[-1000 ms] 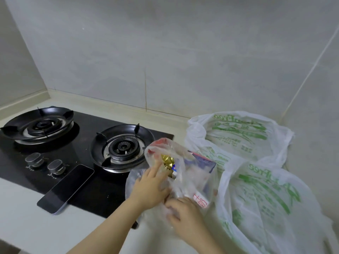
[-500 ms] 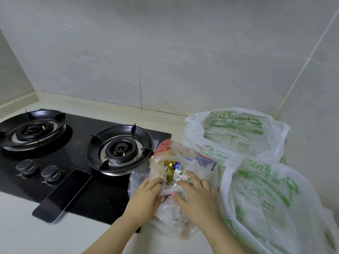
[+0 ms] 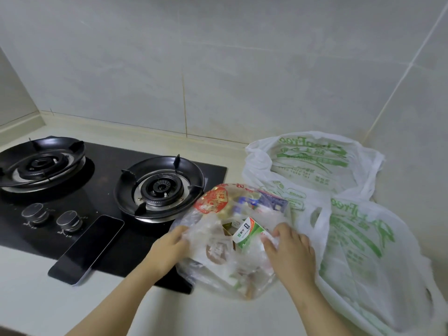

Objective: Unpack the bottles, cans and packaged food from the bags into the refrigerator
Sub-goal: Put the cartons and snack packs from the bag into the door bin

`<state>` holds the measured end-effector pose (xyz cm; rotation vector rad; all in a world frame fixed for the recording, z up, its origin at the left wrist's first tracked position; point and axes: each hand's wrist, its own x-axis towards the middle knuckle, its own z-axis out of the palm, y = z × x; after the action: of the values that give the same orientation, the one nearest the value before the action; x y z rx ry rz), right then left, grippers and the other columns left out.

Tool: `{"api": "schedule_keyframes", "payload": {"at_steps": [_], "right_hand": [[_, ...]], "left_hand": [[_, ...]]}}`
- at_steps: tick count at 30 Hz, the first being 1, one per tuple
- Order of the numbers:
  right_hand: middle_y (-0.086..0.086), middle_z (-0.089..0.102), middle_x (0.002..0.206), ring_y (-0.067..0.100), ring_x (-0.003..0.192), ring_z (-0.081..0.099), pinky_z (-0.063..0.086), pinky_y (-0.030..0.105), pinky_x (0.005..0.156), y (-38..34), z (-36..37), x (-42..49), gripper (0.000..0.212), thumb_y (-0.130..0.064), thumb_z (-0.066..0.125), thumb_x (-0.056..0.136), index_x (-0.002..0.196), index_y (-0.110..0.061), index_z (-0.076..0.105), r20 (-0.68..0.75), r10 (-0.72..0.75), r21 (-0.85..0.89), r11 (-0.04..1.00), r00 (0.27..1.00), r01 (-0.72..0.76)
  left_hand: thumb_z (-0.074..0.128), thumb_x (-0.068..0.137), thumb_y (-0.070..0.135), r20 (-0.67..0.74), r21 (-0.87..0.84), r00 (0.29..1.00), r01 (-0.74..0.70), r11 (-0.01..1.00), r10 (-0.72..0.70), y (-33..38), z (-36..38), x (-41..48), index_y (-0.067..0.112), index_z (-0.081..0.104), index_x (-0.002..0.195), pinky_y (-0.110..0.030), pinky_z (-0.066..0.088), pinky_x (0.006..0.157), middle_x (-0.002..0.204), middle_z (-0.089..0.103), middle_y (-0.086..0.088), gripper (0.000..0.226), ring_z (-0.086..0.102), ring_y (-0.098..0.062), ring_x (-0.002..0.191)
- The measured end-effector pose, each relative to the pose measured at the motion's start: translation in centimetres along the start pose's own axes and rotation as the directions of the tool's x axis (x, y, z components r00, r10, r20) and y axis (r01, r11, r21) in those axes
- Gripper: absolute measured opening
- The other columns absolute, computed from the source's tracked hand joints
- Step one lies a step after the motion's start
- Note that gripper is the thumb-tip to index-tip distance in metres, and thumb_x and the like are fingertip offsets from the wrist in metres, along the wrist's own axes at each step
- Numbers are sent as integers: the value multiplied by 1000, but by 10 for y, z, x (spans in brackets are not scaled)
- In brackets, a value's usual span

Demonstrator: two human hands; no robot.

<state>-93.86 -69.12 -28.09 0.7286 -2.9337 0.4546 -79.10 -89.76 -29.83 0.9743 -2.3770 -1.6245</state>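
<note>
**While both hands hold the clear bag open: counter, right of the hob**

Where the counter meets the hob's right edge, the clear bag (image 3: 242, 275) sits slumped, its mouth toward you. A green-and-white carton (image 3: 249, 231) stands tilted in the opening. Other packets show through the film behind it, among them one with a round red print (image 3: 213, 198). The rest is too blurred to name.

- Your left hand (image 3: 167, 248) grips the bag's left edge, fingers curled into the film.
- Your right hand (image 3: 291, 251) grips the right edge just beside the carton, fingers bent and close together. You cannot tell whether the tips touch the carton or only the plastic.

Right of the clear bag lie two white bags with green print. The near one (image 3: 363, 251) touches it, and the far one (image 3: 312, 163) sits against the tiled wall (image 3: 218, 69).

To the left is the black gas hob (image 3: 101, 190), with two burners and two knobs (image 3: 51, 218). A dark phone (image 3: 89, 248) lies flat across the hob's near edge, partly on the pale counter (image 3: 48, 309).
</note>
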Motion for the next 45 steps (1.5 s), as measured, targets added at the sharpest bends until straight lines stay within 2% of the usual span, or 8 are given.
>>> {"api": "schedule_keyframes", "payload": {"at_steps": [3, 9, 14, 21, 25, 28, 36, 45], "right_hand": [[10, 61, 119, 32, 101, 53, 52, 42, 75, -9, 10, -5, 44, -26, 86, 54, 93, -20, 66, -135, -138, -64, 989, 981, 131], [-8, 66, 111, 21, 110, 46, 32, 38, 90, -3, 42, -40, 21, -38, 46, 79, 84, -28, 64, -187, -511, -27, 857, 839, 515], [-11, 68, 93, 12, 99, 48, 34, 28, 87, 21, 54, -58, 30, -33, 42, 89, 75, -25, 67, -344, -528, 12, 824, 776, 566], [-3, 53, 51, 26, 62, 57, 34, 34, 63, 32, 36, -53, 37, -41, 47, 80, 49, -21, 48, -219, -158, 84, 980, 963, 180], [2, 64, 87, 24, 90, 62, 41, 31, 67, 54, 32, -46, 30, -49, 54, 86, 77, -23, 45, 101, 265, 165, 946, 959, -279], [10, 62, 110, 29, 103, 58, 41, 36, 80, 61, 26, -43, 20, -27, 61, 85, 100, -15, 54, 88, 353, 189, 912, 931, -364], [4, 50, 101, 23, 85, 47, 38, 32, 71, 14, 12, -39, 28, -10, 62, 73, 99, -18, 56, -492, -86, 241, 943, 867, 230], [-1, 25, 150, 25, 134, 26, 25, 35, 106, 8, 11, -18, 55, -45, 50, 91, 142, -37, 30, 81, 22, 330, 943, 996, -48]], "left_hand": [[44, 77, 68, 102, -189, 994, 56, 980, -37, 11, 9, -4, 52, 49, 113, -41, 21, 114, 138, 43, 14, 39, 31, -16, 134], [19, 57, 70, 133, 546, 973, -231, 805, 189, -3, 36, -10, 72, 22, 121, -53, 7, 112, 153, 10, 11, 64, 12, -22, 140], [44, 62, 42, 90, 169, 905, -426, 889, 416, -36, 29, -6, 64, 58, 82, -48, 25, 111, 143, 32, 16, 33, 33, -15, 133], [40, 66, 69, 203, 202, 942, -307, 930, 267, -35, 11, -14, 40, 64, 114, -34, 10, 117, 133, 35, 37, 61, 28, 3, 128], [49, 59, 47, 250, 572, 854, -510, 642, 456, -41, 12, -19, 28, 67, 67, -38, 34, 105, 129, 42, 27, 28, 41, -8, 110], [59, 52, 31, 135, 495, 857, -492, 716, 497, -43, 15, -17, 25, 67, 85, -29, 42, 95, 123, 42, 18, 34, 39, -4, 108], [80, 30, 10, -178, 824, 843, -154, 545, 507, -20, 19, -10, 14, 67, 66, -28, 39, 54, 68, 64, 4, 38, 45, -24, 81], [41, 93, 5, -301, 113, 953, 78, 991, -41, 7, 17, 5, 22, 47, 130, -30, 44, 83, 110, 61, -4, 42, 55, -21, 99]]}}
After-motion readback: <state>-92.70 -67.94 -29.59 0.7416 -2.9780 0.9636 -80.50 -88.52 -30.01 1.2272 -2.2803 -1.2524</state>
